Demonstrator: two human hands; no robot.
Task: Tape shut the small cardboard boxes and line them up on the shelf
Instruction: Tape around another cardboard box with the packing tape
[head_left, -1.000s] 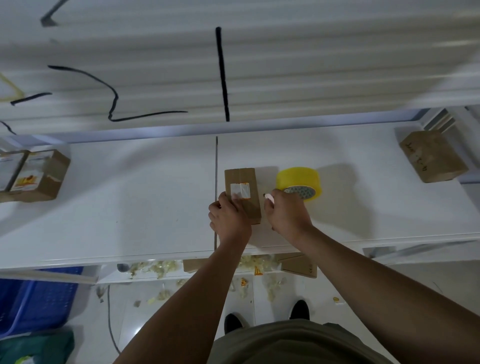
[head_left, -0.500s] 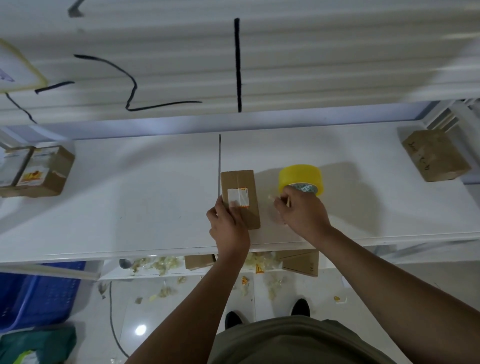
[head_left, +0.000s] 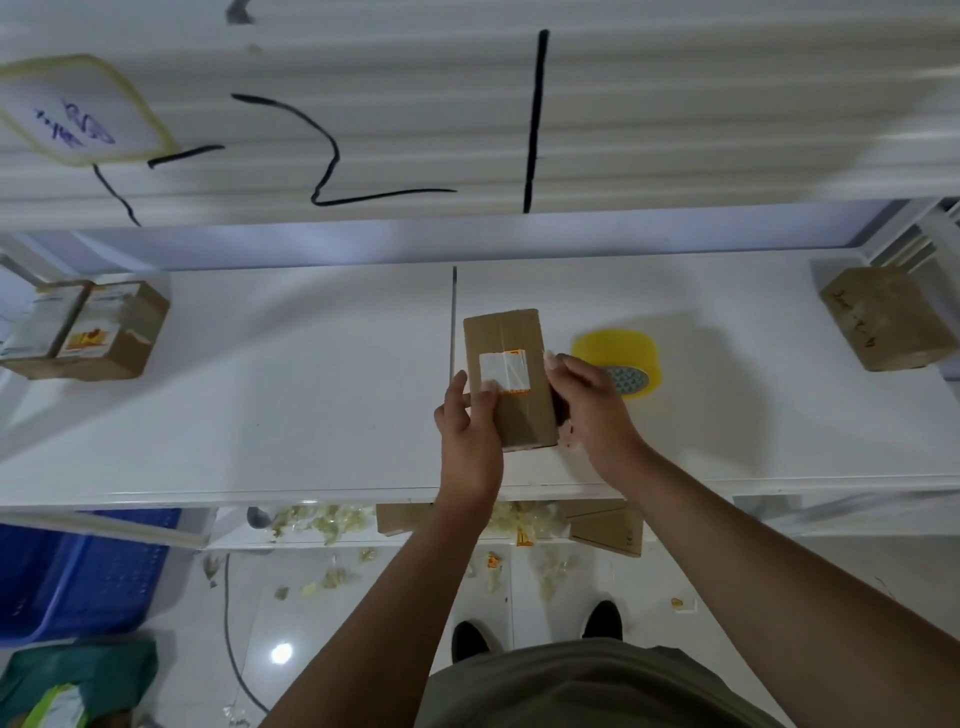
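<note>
Nearest you, under the shelf's front edge, tape scraps (head_left: 317, 519) and spare cardboard pieces (head_left: 605, 530) litter the lower level and floor, out of the way of the work surface. A blue crate (head_left: 78, 571) sits low on your left.

Your left hand (head_left: 467, 431) clasps the left side of the small cardboard box (head_left: 511, 379), thumb laid over the top near the white label (head_left: 503, 370), probably to pin the glossy tape down. Your right hand (head_left: 592, 410) wraps the right side, fingers curled against the wall, so the box is braced between both palms on the white shelf (head_left: 260, 389) near its front edge.

Just beyond your right hand, the yellow tape roll (head_left: 623, 358) lies flat, close enough to grab again.

Farther off, two labelled boxes (head_left: 83, 332) stand touching at the left end, seemingly the start of the line. A plain cardboard box (head_left: 883, 317) with handwriting sits alone at the right end, well apart.
</note>
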